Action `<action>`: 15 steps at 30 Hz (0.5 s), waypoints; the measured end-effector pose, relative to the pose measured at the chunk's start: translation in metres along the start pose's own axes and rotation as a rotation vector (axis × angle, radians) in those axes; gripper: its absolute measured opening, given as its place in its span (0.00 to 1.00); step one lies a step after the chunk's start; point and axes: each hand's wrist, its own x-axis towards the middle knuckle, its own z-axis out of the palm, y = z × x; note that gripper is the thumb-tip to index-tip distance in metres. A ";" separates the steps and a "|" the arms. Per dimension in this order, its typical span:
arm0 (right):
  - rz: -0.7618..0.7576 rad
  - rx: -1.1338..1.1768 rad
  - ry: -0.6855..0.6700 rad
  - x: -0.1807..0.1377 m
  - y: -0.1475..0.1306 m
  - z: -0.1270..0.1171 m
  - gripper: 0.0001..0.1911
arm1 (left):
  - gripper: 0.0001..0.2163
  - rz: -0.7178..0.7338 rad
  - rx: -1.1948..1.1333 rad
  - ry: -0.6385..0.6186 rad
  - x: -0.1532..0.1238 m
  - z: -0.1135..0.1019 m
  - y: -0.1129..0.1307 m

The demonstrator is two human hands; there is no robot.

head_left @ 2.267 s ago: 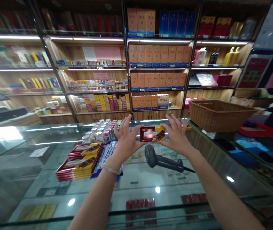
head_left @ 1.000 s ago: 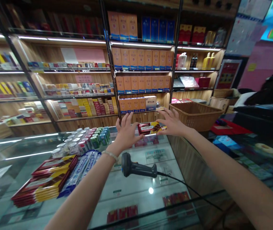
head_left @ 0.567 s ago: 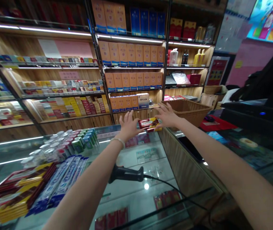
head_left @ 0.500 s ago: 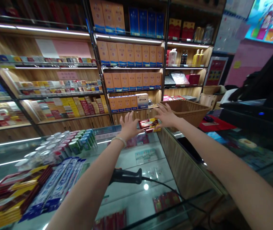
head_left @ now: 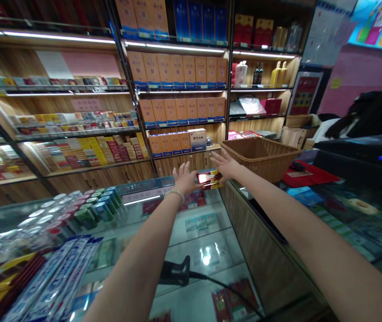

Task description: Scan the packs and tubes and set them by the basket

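Nearest on the glass counter (head_left: pixel 211 250) lies a black scanner (head_left: pixel 175 273). Farther out, above the counter's far corner, the left hand (head_left: pixel 184 178) and right hand (head_left: pixel 225 166) pinch a red-and-yellow chocolate bar (head_left: pixel 209 178) by its ends, fingers spread. Just beyond stands a wicker basket (head_left: pixel 261 157).

1. Bright indoor shop light; LED strips (head_left: pixel 177 46) under shelf edges blow out to white lines.
2. Ceiling lamp glare spot (head_left: pixel 206 259) on glass surface (head_left: pixel 211 232), plus streak reflections at left.
3. Red-yellow pack (head_left: pixel 208 177) washed out by glare, print unreadable.
4. Wide-angle warp: shelves bow, forearms stretch near bottom corners.
5. Motion blur at edges, esp. bottom-left goods (head_left: pixel 43 277); right side dim.
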 end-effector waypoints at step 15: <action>-0.027 0.022 -0.070 0.022 0.006 0.043 0.29 | 0.33 0.002 0.041 -0.079 0.022 0.031 -0.001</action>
